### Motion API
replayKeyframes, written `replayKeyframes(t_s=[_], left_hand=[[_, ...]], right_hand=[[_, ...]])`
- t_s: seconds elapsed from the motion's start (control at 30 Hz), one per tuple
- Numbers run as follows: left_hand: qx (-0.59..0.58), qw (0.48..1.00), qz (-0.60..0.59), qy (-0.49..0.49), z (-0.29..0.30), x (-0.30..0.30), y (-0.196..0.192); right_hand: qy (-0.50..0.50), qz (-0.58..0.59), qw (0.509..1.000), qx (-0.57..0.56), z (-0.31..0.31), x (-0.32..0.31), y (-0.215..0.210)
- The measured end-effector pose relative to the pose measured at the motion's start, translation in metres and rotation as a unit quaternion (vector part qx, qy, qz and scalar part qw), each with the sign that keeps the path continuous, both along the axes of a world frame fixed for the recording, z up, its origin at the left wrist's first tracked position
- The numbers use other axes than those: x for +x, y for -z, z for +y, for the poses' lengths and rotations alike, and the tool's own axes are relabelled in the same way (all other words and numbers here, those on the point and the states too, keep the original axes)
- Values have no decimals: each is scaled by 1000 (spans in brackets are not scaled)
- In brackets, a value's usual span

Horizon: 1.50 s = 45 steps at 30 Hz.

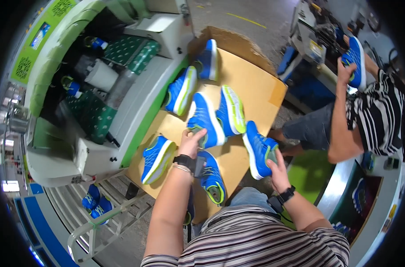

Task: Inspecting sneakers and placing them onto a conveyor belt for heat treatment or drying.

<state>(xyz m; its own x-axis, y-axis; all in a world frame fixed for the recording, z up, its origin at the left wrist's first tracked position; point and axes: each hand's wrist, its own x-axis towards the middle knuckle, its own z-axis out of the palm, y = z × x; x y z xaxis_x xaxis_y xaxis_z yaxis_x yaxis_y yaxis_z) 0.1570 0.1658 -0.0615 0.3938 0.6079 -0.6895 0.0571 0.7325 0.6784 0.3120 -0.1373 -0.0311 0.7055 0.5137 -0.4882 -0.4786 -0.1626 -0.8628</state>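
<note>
My left hand (192, 143) grips the heel opening of a blue sneaker (204, 116) with a white sole, above the middle of the cardboard-covered table (260, 89). At the table's right edge, my right hand (279, 174) is closed on the heel end of another blue sneaker (256, 149), its toe pointing away from me. A sneaker with a yellow-green and white sole (231, 111) rests on its side just right of the left-hand one. Nearer me, an upright sneaker (212, 178) with a green lining sits beside my left wrist. One more sneaker (159, 159) lies on its side at left.
Two more sneakers lie at the table's far left, one (181, 91) beside a white and green machine (144, 107) holding shoes on a green belt. A co-worker (367, 111) at right holds up a blue sneaker (355, 62). Lower left stands a metal rack (91, 231) with shoes.
</note>
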Motion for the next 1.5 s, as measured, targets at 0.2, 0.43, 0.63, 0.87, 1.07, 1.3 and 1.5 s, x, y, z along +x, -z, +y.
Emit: replayKeyframes(t_s=[0.2, 0.43, 0.63, 0.87, 1.07, 1.3, 1.5], left_hand=[[12, 994, -75, -84, 2, -38, -55], [162, 929, -208, -261, 57, -127, -187], [575, 717, 294, -263, 166, -147, -204], [567, 713, 372, -177, 189, -158, -183], [558, 781, 276, 46, 5, -192, -115], [387, 783, 413, 257, -133, -196, -64], [395, 820, 334, 246, -146, -202, -41]], right_hand=[[-29, -198, 980, -16, 8, 17, -46], [-124, -244, 951, 144, 174, 33, -117], [-200, -509, 785, 291, 431, -11, -175], [-227, -609, 757, 69, 535, -61, -143], [-341, -649, 680, 8, 316, -18, -50], [-262, -569, 753, -200, 170, 51, 21], [-144, -264, 946, -123, 133, 96, 43]])
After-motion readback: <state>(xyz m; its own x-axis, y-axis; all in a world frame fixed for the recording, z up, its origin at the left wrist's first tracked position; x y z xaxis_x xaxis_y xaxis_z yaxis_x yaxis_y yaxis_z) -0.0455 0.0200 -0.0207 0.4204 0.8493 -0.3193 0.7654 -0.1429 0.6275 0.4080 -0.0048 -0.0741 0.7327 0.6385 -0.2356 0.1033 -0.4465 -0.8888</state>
